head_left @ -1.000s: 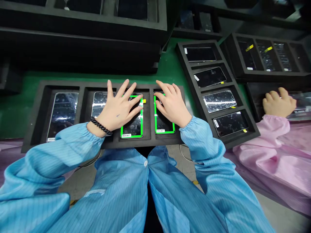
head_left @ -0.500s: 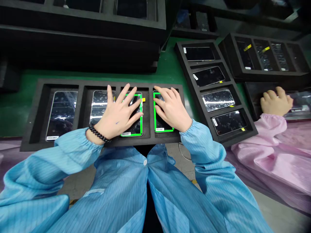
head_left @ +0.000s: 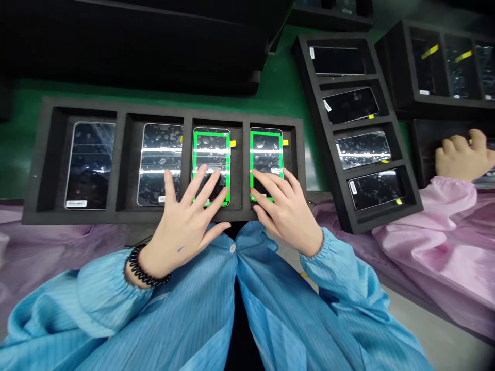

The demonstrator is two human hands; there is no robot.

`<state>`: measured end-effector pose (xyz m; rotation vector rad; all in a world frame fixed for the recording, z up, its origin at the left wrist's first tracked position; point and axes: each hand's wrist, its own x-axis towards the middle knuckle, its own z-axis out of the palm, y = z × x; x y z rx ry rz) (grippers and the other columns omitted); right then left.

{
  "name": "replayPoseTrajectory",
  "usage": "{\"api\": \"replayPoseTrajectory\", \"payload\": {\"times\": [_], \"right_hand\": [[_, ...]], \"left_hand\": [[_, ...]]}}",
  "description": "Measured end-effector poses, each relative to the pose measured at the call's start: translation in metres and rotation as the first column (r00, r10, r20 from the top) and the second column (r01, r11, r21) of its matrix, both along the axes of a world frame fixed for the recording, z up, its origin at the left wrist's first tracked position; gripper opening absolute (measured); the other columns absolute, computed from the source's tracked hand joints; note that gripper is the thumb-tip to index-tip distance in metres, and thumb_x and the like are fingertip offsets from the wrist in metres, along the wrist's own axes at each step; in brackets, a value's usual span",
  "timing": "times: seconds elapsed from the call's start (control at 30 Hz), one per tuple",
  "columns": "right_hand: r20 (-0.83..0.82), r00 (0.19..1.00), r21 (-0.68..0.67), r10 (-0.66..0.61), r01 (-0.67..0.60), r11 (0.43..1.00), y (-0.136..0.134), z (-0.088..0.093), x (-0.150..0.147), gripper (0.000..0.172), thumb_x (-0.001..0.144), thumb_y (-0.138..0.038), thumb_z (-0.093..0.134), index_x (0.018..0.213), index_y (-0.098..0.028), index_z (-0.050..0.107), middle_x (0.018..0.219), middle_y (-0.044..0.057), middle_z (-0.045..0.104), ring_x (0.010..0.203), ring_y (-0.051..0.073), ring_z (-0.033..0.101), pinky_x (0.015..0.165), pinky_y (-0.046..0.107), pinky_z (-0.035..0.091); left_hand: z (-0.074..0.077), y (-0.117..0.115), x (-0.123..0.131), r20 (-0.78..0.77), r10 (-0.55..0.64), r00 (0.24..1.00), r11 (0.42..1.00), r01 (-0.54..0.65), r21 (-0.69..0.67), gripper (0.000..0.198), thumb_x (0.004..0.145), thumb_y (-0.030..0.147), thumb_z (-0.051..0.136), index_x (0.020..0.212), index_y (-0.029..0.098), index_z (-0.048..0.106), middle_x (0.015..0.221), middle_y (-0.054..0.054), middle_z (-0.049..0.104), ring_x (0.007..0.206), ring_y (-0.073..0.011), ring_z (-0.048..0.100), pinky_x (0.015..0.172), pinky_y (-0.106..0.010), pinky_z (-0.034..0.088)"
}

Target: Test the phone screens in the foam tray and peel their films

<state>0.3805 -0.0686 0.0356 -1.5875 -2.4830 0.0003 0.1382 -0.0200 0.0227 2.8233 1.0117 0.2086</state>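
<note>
A black foam tray (head_left: 120,154) with several compartments lies before me, one phone screen in each. My left hand (head_left: 180,226) is open, fingers spread over the lower part of a green-bordered phone screen (head_left: 211,154) and the tray's front edge. My right hand (head_left: 284,216) is open too, its fingertips over the lower part of the rightmost phone screen (head_left: 266,149), also edged in green. Whether the fingertips press on the glass I cannot tell. Left of these lie a bubbly-looking phone screen (head_left: 160,159) and a dark phone screen (head_left: 91,165) with a white label.
A second foam tray (head_left: 328,149) of phone screens stands angled at right. Beyond it is another foam tray (head_left: 394,67). A co-worker's hand (head_left: 462,154) in a pink sleeve is at far right. Black stacked trays (head_left: 135,51) rise behind on the green table (head_left: 162,98).
Both my hands have drawn back toward me, uncovering the upper parts of the two green-bordered screens. The view has shifted. The co-worker's hand remains at the right.
</note>
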Motion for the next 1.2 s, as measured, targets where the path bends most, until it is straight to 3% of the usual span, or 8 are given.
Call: {"api": "replayPoseTrajectory", "payload": {"times": [0.17,0.4,0.53,0.73,0.9,1.07,1.2], "right_hand": [[-0.004,1.0,-0.003,0.006,-0.006,1.0,-0.013,0.002,-0.002,0.028,0.102,-0.024,0.048,0.114,-0.015,0.072,0.149,0.015,0.061,0.129,0.028,0.06,0.117,0.056,0.042],[-0.035,0.999,-0.014,0.013,-0.013,1.0,-0.02,0.001,-0.002,0.026,0.102,-0.023,0.05,0.107,-0.016,0.074,0.148,0.014,0.061,0.13,0.028,0.059,0.118,0.056,0.04],[-0.076,0.997,0.0,0.01,-0.01,1.0,-0.019,0.003,0.003,0.025,0.102,-0.023,0.051,0.107,-0.017,0.074,0.149,0.013,0.061,0.13,0.027,0.059,0.119,0.054,0.039],[-0.08,0.996,0.032,-0.024,0.027,0.999,-0.013,0.003,0.007,0.026,0.102,-0.023,0.051,0.114,-0.017,0.073,0.15,0.016,0.059,0.132,0.028,0.058,0.119,0.055,0.04],[-0.082,0.996,0.015,-0.025,0.027,1.0,-0.01,0.0,0.01,0.026,0.101,-0.024,0.053,0.117,-0.017,0.073,0.151,0.016,0.058,0.133,0.028,0.057,0.12,0.055,0.039],[-0.108,0.994,0.017,-0.031,0.033,0.999,-0.01,0.002,0.012,0.024,0.101,-0.022,0.054,0.116,-0.018,0.073,0.15,0.016,0.059,0.13,0.029,0.059,0.118,0.057,0.039],[-0.17,0.985,0.052,0.032,-0.023,0.998,-0.008,0.004,0.002,0.024,0.1,-0.021,0.053,0.115,-0.018,0.072,0.147,0.015,0.063,0.127,0.026,0.061,0.12,0.055,0.038]], "left_hand": [[0.001,-0.011,-0.005,0.007,-0.022,1.0,1.0,0.022,0.005,0.059,0.104,0.055,0.037,0.148,0.019,0.053,0.168,-0.016,0.029,0.159,-0.0372,0.021,0.126,-0.069,-0.011],[0.003,-0.013,-0.011,0.034,-0.075,0.997,0.997,0.075,0.017,0.054,0.105,0.051,0.038,0.143,0.018,0.058,0.167,-0.017,0.033,0.157,-0.0405,0.026,0.125,-0.073,-0.006],[0.005,-0.01,-0.015,0.057,-0.082,0.995,0.996,0.085,-0.041,0.048,0.104,0.049,0.04,0.134,0.018,0.063,0.168,-0.016,0.03,0.159,-0.0411,0.02,0.124,-0.075,-0.003],[0.001,-0.006,-0.012,0.059,-0.07,0.996,0.994,0.074,-0.075,0.051,0.104,0.045,0.044,0.15,0.024,0.049,0.171,-0.013,0.026,0.161,-0.0379,0.016,0.124,-0.075,-0.003],[0.003,-0.004,-0.015,0.122,-0.086,0.989,0.987,0.102,-0.125,0.042,0.104,0.043,0.043,0.137,0.023,0.06,0.171,-0.011,0.025,0.161,-0.0364,0.014,0.127,-0.072,-0.003],[0.001,0.003,-0.022,0.26,0.026,0.965,0.989,0.013,-0.147,0.04,0.104,0.036,0.038,0.136,0.027,0.06,0.171,-0.005,0.027,0.161,-0.0339,0.019,0.13,-0.068,0.0],[-0.007,0.015,-0.025,0.367,0.18,0.913,0.982,-0.144,-0.123,0.04,0.106,0.036,0.034,0.132,0.029,0.063,0.168,0.0,0.035,0.16,-0.0314,0.024,0.131,-0.066,0.005]]}}
